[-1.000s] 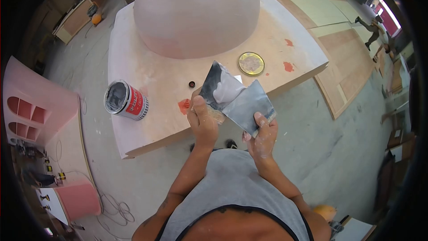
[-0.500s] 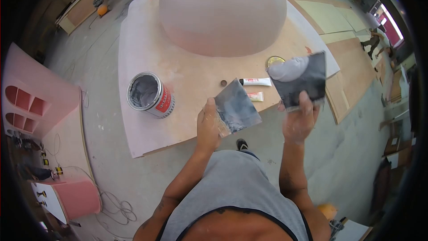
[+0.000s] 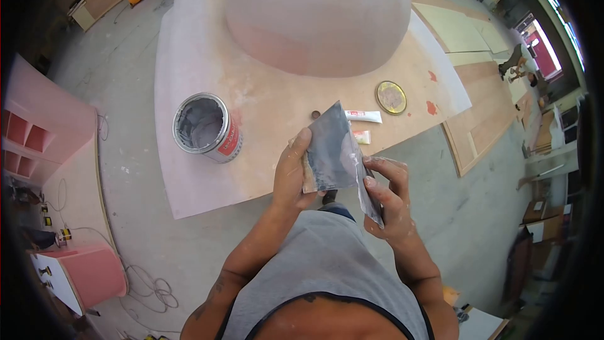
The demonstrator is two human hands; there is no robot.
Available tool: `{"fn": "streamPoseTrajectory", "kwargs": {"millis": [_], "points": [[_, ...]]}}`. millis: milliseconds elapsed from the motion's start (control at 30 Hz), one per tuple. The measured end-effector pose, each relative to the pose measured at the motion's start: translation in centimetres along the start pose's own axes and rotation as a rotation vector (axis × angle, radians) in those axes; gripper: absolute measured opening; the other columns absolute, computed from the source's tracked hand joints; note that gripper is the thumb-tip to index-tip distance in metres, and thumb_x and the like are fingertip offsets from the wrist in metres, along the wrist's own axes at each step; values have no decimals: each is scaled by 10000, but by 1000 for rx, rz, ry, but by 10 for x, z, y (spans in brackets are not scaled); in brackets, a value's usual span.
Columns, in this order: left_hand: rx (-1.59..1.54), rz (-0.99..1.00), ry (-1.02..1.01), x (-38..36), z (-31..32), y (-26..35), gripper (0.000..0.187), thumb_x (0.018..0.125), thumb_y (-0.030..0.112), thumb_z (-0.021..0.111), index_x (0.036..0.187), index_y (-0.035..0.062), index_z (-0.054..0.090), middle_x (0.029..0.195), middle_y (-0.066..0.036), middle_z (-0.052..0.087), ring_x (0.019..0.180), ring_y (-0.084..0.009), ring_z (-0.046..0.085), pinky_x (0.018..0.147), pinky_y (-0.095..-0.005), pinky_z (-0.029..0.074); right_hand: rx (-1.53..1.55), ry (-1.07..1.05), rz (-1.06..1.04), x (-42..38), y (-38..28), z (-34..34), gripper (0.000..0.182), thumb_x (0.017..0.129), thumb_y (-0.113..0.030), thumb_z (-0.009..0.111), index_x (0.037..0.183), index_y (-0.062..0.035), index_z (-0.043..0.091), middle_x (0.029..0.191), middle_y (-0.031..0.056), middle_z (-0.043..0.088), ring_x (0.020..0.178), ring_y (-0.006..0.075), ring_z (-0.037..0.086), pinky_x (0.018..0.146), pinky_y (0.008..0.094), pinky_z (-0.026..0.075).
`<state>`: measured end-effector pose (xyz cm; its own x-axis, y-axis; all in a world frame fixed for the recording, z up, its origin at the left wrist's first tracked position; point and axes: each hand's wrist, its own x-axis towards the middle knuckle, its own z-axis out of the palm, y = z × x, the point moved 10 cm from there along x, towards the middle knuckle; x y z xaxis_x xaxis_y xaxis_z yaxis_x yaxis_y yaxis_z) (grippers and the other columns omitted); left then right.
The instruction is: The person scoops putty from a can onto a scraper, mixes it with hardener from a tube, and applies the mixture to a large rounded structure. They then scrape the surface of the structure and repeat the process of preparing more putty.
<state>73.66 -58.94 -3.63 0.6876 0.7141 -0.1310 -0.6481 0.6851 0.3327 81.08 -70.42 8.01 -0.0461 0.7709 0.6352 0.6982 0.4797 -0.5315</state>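
Observation:
My left hand [image 3: 290, 173] grips a flat grey plate [image 3: 328, 148] smeared with putty, in front of the table's near edge. Turned on edge, a second dark plate [image 3: 369, 198] is pinched in my right hand [image 3: 391, 198]. Its edge meets the right side of the first plate, with pale putty [image 3: 350, 156] between them. An open can [image 3: 207, 127] of grey putty stands on the table [image 3: 264, 107] to the left. Beyond the plates lie two tubes [image 3: 365, 116], [image 3: 361, 137] and a small brown cap [image 3: 316, 114]. A round lid [image 3: 391, 97] rests farther right.
A large smooth dome [image 3: 318, 19] stands on the table. Wooden panels [image 3: 481, 107] lie on the floor at right, with another person [image 3: 521, 66] bending beyond them. A pink shelf unit [image 3: 47, 119] and loose cables [image 3: 151, 289] are at left.
My right hand has come left and down, turning its plate on edge against the left one. The lump of putty no longer shows on its face, and the round lid is fully visible.

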Motion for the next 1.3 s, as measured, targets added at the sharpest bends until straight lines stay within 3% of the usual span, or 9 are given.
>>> {"fn": "streamPoseTrajectory", "kwargs": {"millis": [100,233,467,667,733,933,1067,1167,1300], "points": [[124,8,0,18,16,-12,456,1034,377,461,1220,-32,538,926,-129,683,590,-159,680,358,-250,511,-149,-24,-10,3,23,-11,689,649,-129,781,1302,-115,563,1319,177,506,1162,383,514,967,468,436],[213,23,-9,43,26,-33,460,1038,374,453,1222,-39,535,944,-135,685,607,-160,690,354,-243,509,-381,-80,64,11,67,-45,722,650,16,740,1324,-161,554,1305,149,513,1157,376,509,962,464,445],[19,-20,42,73,44,-67,401,1047,369,436,1234,32,549,1063,-94,683,886,-179,707,694,-318,610,-802,-198,135,25,123,-91,605,679,90,672,1228,-163,640,1260,97,564,1146,325,519,936,445,455],[-13,-80,144,95,50,-89,356,1045,339,449,1216,49,563,1112,-84,672,985,-178,685,801,-332,587,242,412,104,7,99,-122,465,819,115,573,1260,-32,541,1245,226,576,1063,342,599,896,409,491],[3,-98,176,98,47,-94,347,1042,330,458,1212,48,565,1110,-81,672,995,-177,681,811,-331,580,102,325,-117,19,86,-106,440,844,102,556,1267,-7,504,1222,260,588,1128,372,591,911,403,491],[176,23,69,99,66,-73,368,1023,339,493,1197,27,583,1119,-109,665,1014,-211,669,904,-364,548,229,94,555,-16,176,-78,503,871,140,503,1340,-41,481,1222,279,578,1127,366,588,934,436,485],[91,4,107,100,56,-75,360,1027,304,488,1194,-4,571,1115,-114,664,1005,-209,672,891,-369,554,292,614,-128,-5,110,-115,521,882,131,504,1368,-51,466,1249,259,576,1113,326,603,953,355,480],[202,42,75,93,58,-67,349,1028,287,493,1187,-15,566,1108,-112,665,993,-205,676,874,-369,562,409,74,488,5,164,-61,432,927,72,501,1354,27,452,1236,239,588,1080,281,614,959,356,477],[89,52,68,84,68,-54,318,1022,275,504,1158,-5,569,1088,-110,664,965,-203,680,853,-368,567,409,464,462,-23,163,-86,447,933,56,515,1360,-7,397,1169,239,596,1077,222,606,895,336,502]]}}
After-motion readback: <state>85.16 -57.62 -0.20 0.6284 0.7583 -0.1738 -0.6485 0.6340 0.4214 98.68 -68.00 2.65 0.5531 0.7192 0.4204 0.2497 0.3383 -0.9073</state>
